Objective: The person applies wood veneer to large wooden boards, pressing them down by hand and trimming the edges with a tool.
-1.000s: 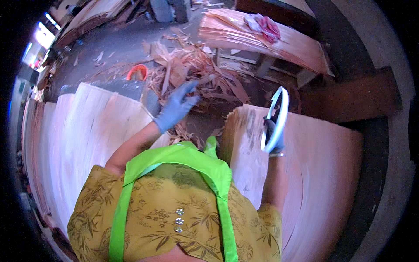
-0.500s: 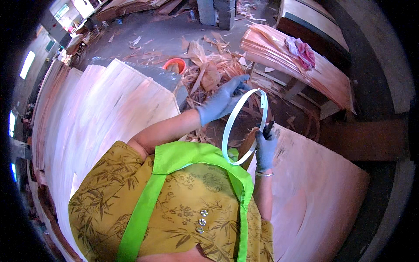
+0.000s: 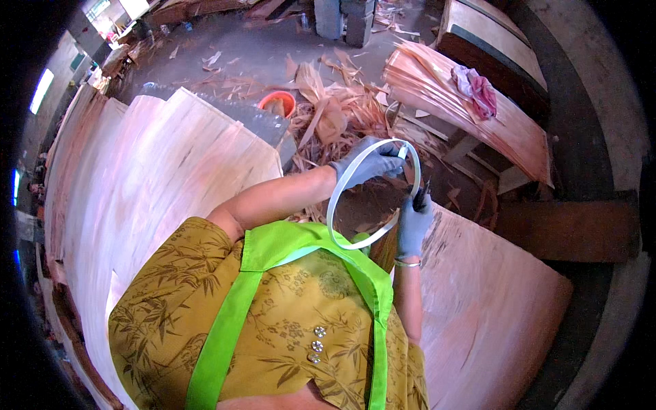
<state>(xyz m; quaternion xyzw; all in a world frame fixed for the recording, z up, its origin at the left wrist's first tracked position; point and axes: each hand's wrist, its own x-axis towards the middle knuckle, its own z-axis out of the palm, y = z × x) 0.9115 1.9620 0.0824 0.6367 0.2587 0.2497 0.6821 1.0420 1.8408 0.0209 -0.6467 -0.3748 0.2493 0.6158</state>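
Head view. Left hand (image 3: 372,164) in a grey glove, curled shut on the top of a white hoop (image 3: 372,195), at about 12 o'clock on the ring. Right hand (image 3: 413,225) also gloved, closed on a small dark tool (image 3: 418,200), close to the hoop's rim at 3 o'clock. Hard to tell if the tool touches the rim. Hoop up in the air in front of the chest, a thin loop of white strip, round and whole, bottom edge near the green apron (image 3: 301,253).

Stacks of pale wood sheets (image 3: 157,178) at 9 o'clock and another stack (image 3: 492,307) at 4 o'clock. Pile of wood scraps (image 3: 335,113) on the floor at 12 o'clock, with an orange bowl (image 3: 277,102) beside it. Pink rag (image 3: 478,89) on a far stack at 1 o'clock.

Work looks only begun: hoop in both hands, not yet laid on any sheet. No mark or cut seen on the wood.
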